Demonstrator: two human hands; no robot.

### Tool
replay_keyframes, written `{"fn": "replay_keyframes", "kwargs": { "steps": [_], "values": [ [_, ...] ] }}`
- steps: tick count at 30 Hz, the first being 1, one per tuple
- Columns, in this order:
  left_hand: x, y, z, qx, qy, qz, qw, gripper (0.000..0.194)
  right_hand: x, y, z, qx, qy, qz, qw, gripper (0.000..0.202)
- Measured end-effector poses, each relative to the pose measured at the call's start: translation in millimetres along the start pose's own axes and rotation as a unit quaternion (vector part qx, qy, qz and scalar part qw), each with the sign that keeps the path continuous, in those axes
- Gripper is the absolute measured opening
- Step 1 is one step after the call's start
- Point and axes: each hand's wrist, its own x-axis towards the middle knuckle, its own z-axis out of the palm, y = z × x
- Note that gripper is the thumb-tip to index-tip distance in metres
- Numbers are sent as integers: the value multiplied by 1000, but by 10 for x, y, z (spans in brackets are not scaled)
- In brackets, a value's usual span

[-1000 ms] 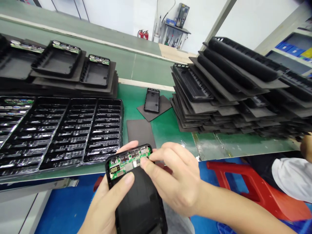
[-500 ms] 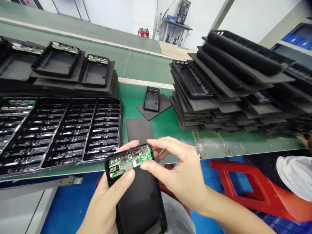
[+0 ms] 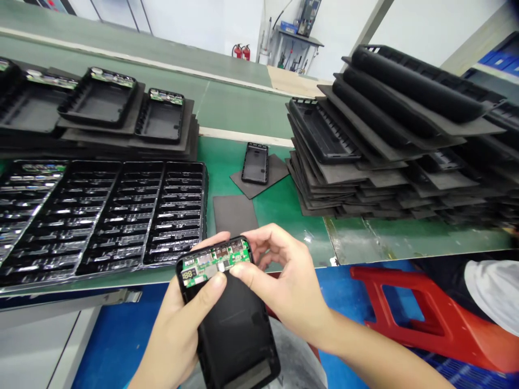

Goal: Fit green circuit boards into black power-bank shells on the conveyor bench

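Note:
A black power bank case [image 3: 239, 324], its inside facing up, is held tilted in front of me. At its top end sits a green circuit board [image 3: 214, 263] with a small two-digit display. My left hand [image 3: 182, 319] is closed around the case's left side, thumb at the board's lower edge. My right hand [image 3: 284, 281] grips the top right corner, its thumb pressing by the board's lower edge and its fingers behind the rim. Just beyond the case, a grey foam sheet [image 3: 235, 213] lies on the bench.
A black slotted tray [image 3: 141, 216], with boards at its left end, is on the left. Behind it are cases with boards [image 3: 160, 116] on foam sheets. An empty case [image 3: 255, 163] lies mid-bench. Stacked cases and foam sheets [image 3: 344, 178] rise at right, above a red stool [image 3: 425, 319].
The right thumb has slid slightly left along the board's lower edge, and the right fingers have curled a little. Both hands still hold the case. The view has shifted slightly.

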Motion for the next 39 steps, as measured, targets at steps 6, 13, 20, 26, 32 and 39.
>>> {"fn": "replay_keyframes", "kwargs": {
  "steps": [6, 13, 20, 26, 32, 39],
  "values": [
    [-21, -29, 7, 13, 12, 26, 1000, 56, -18, 70, 68, 143, -9, 70, 987, 16],
    [-50, -48, 6, 17, 27, 42, 999, 54, -25, 53, 127, 196, -1, 100, 975, 19],
    [-18, -64, 3, 26, 26, 43, 998, 55, -29, 109, 154, 200, 4, 90, 976, 19],
    [-40, -34, 25, 48, 38, 94, 994, 41, -41, 134, 129, 170, -3, 91, 981, 20],
    [-127, 53, -30, 179, -10, 159, 971, 29, -63, 164, 99, 165, -33, 106, 980, 20],
    [-188, 9, -90, 235, 14, 165, 958, 38, -95, 180, 89, 154, -27, 103, 982, 19]
  ]
}}
